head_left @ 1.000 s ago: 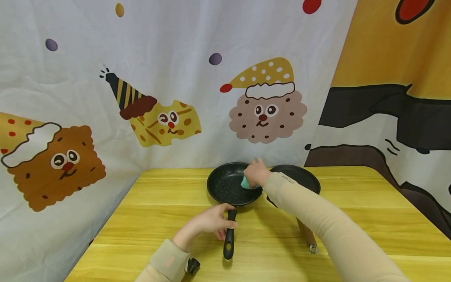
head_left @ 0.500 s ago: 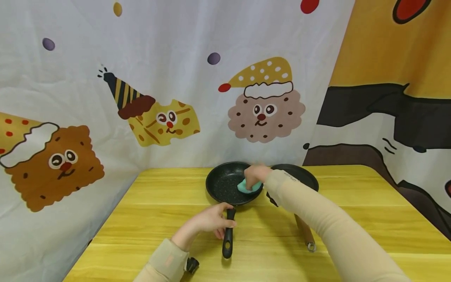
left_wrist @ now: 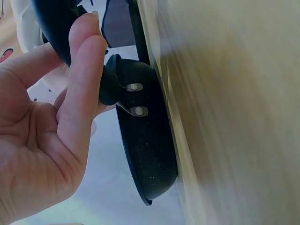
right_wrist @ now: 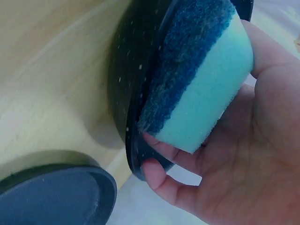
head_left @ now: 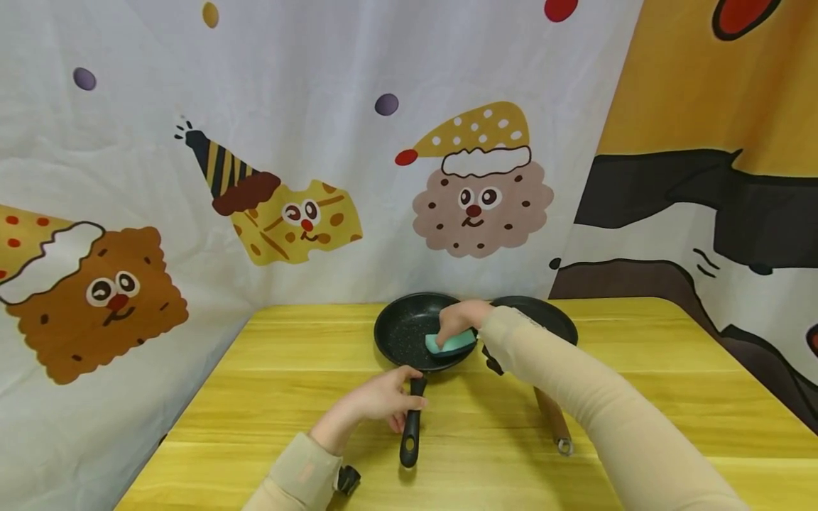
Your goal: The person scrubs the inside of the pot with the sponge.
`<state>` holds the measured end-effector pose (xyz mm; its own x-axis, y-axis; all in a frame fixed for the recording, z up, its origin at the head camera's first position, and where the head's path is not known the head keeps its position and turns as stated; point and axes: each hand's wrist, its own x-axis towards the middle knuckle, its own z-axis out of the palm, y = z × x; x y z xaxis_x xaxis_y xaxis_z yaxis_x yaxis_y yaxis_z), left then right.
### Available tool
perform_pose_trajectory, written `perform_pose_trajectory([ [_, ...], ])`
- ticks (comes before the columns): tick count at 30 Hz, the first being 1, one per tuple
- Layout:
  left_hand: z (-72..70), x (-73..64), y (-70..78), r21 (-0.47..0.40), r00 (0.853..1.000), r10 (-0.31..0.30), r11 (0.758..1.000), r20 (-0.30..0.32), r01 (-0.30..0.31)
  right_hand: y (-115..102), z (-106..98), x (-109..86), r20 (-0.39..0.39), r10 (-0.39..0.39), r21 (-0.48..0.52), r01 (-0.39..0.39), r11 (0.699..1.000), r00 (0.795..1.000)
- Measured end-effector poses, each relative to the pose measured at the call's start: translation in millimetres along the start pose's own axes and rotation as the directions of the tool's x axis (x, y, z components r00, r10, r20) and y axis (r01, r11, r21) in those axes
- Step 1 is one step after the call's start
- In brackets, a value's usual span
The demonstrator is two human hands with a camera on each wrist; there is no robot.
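Observation:
A black speckled frying pan (head_left: 402,337) sits toward the back of the table, its black handle (head_left: 411,433) pointing at me. My left hand (head_left: 383,399) grips that handle near the pan, and the left wrist view shows the fingers (left_wrist: 82,89) around it beside two rivets. Inside the pan, at its right side, my right hand (head_left: 455,323) holds a sponge (head_left: 452,343). Seen from the right wrist, the sponge (right_wrist: 211,89) is light green with a dark blue scouring layer, which faces the pan wall (right_wrist: 133,89). Fingers and thumb pinch its sides.
Just right of the first pan stands a second dark pan (head_left: 540,316) with a brown handle (head_left: 552,419), partly hidden by my right sleeve. Both are on a yellow wood-grain table (head_left: 307,355). A printed cartoon curtain (head_left: 332,106) hangs right behind the table.
My right hand has moved the sponge slightly left and toward me within the pan, so more of the sponge shows. The left hand stays on the handle, and the pan has barely moved.

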<state>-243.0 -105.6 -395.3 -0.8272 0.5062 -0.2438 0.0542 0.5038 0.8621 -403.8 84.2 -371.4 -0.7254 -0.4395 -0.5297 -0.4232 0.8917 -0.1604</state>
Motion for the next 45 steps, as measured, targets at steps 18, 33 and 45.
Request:
perform_pose_trajectory([
  [18,0.5,-1.9,0.7,0.014,0.999,0.026,1.000,0.029,-0.026,-17.6,9.3,2.9,0.132,-0.135,0.247,0.099,0.964,0.982],
  [33,1.4,-1.2,-1.0,0.006,0.998,0.042,0.999,0.055,-0.043,-24.3,20.4,17.0,0.171,-0.310,0.609,0.147,0.779,0.935],
  [45,1.5,-3.9,0.5,0.014,0.998,0.049,0.999,0.048,-0.050,-37.2,22.2,22.4,0.099,-0.306,0.596,0.190,0.781,0.947],
])
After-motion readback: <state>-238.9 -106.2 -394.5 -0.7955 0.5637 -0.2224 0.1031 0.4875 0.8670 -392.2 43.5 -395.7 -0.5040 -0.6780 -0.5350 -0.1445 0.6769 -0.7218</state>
